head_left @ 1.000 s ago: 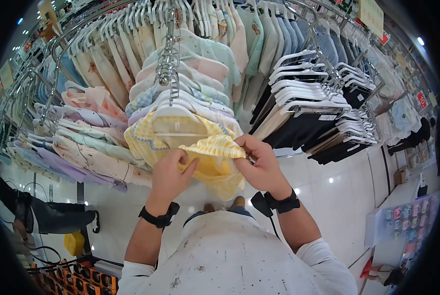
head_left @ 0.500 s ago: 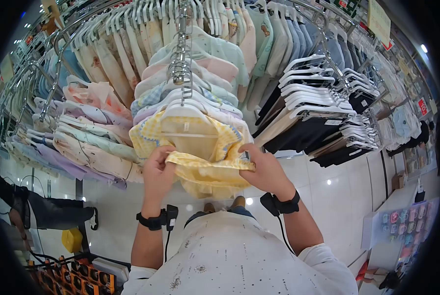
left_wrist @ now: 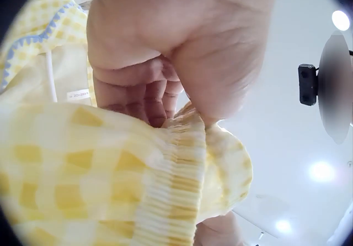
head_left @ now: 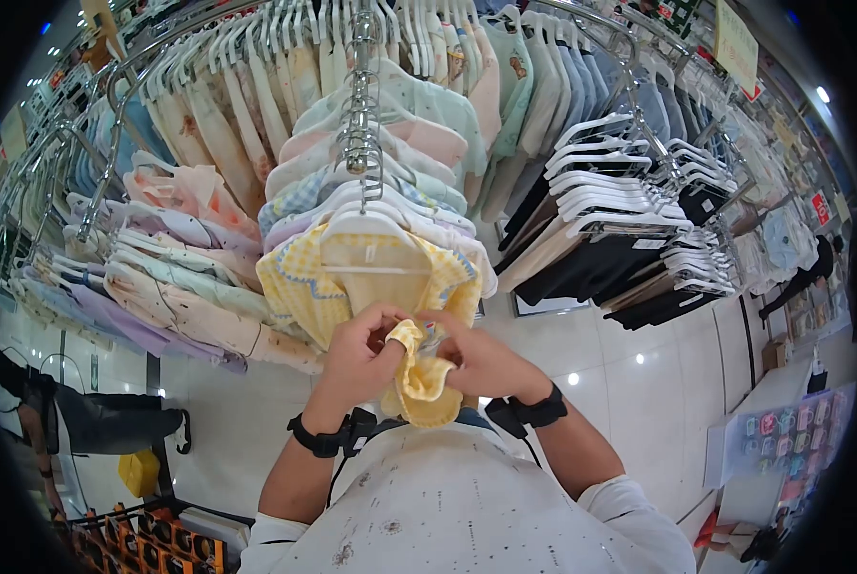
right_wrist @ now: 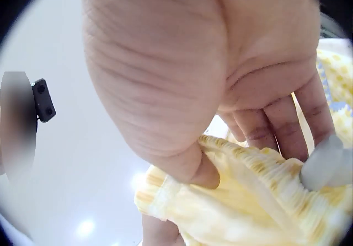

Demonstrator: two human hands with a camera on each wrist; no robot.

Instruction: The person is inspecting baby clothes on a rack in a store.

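A yellow checked top with blue zigzag trim (head_left: 304, 277) hangs on a white hanger (head_left: 366, 227) at the front of the middle rail. Below its neckline, my left hand (head_left: 359, 356) pinches the gathered elastic waistband (left_wrist: 179, 174) of a yellow checked piece (head_left: 428, 407). My right hand (head_left: 490, 364) holds the same piece on the other side, its thumb inside the fabric in the right wrist view. A pale, blurred object (right_wrist: 328, 166) lies by the right fingers; I cannot tell what it is. The two hands are close together.
Pastel tops (head_left: 199, 234) hang at the left, and dark and beige bottoms on white hangers (head_left: 581, 263) at the right. A metal rail (head_left: 359, 124) points towards me. A person in dark trousers (head_left: 112, 421) is at the lower left, near a yellow object (head_left: 139, 472).
Both hands have come together from a wider hold, and the waistband between them has gone from stretched flat to bunched and folded. The hanging top is more exposed.
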